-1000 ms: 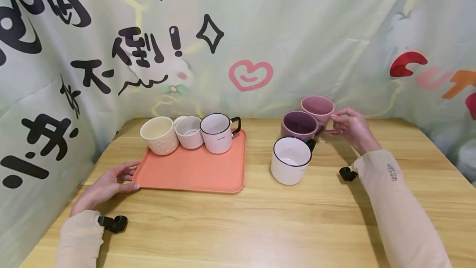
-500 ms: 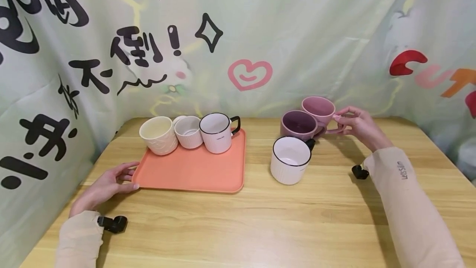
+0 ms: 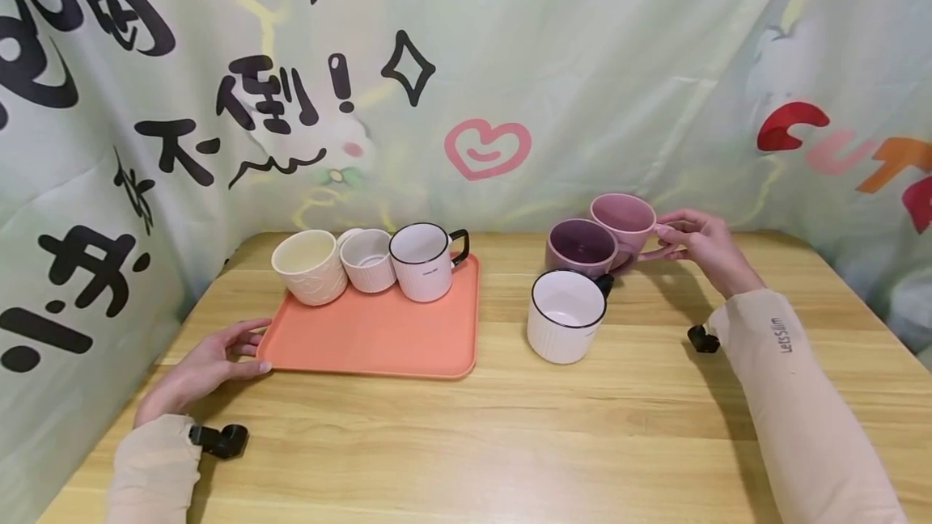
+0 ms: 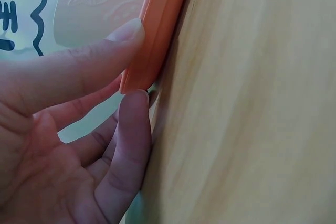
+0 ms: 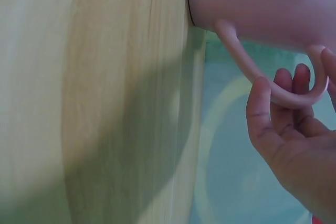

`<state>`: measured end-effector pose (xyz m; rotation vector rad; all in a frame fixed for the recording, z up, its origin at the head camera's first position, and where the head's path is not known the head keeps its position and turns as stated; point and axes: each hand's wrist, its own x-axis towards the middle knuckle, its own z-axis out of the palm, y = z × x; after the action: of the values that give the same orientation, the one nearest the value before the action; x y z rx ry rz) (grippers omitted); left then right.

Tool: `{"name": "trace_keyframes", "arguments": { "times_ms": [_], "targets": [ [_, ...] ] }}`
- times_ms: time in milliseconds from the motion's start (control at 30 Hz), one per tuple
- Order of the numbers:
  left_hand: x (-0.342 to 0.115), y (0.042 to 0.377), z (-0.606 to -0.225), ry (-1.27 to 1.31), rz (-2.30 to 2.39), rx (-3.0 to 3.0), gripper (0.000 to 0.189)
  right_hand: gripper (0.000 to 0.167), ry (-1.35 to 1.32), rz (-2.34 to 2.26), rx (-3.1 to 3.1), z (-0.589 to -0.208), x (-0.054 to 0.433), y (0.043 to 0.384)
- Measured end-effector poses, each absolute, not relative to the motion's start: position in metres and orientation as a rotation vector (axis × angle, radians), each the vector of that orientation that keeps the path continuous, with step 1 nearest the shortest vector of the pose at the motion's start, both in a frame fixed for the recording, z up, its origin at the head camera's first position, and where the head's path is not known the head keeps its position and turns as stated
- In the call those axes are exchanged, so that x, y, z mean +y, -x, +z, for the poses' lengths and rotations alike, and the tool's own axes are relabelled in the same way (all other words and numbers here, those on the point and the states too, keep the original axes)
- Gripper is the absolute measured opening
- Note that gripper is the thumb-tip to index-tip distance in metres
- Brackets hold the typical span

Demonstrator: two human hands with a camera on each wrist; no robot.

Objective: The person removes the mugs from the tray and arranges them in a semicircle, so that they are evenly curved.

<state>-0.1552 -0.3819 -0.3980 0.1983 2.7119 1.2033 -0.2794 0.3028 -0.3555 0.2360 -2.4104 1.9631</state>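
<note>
At the back right, my right hand (image 3: 706, 249) holds the handle (image 5: 244, 61) of a pink mug (image 3: 623, 215), some fingers passing through the loop. The mug stands upright behind a dark purple mug (image 3: 582, 247). My left hand (image 3: 207, 362) grips the near left corner of an orange tray (image 3: 364, 338), with thumb and fingers on its rim (image 4: 152, 40). On the tray's far side stand a cream cup (image 3: 311, 269), a small ribbed white cup (image 3: 369, 263) and a white mug (image 3: 422, 265) with a black rim and handle.
Another black-rimmed white mug (image 3: 564, 322) stands on the wooden table (image 3: 510, 435), in front of the purple mug and close to it. A printed curtain (image 3: 568, 63) hangs along the back and left of the table.
My right hand has shifted slightly right, and its fingers have closed round the pink mug's handle. The left hand and the tray stay where they were.
</note>
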Motion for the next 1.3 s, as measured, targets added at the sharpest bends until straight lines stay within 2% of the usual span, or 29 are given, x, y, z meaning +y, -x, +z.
{"name": "trace_keyframes", "arguments": {
  "times_ms": [233, 600, 1300],
  "targets": [
    [-0.383, 0.155, -0.399, -0.207, 1.193, 2.716, 0.075, 0.017, -0.181, 2.067, -2.309, -0.360, 0.300, 0.281],
    [-0.385, 0.154, -0.399, -0.201, 1.190, 2.724, 0.075, 0.017, -0.158, 2.133, -2.217, -0.361, 0.293, 0.279],
    [-0.384, 0.156, -0.399, -0.212, 1.220, 2.693, 0.074, 0.022, -0.284, 2.169, -2.188, -0.365, 0.292, 0.279]
  ]
}}
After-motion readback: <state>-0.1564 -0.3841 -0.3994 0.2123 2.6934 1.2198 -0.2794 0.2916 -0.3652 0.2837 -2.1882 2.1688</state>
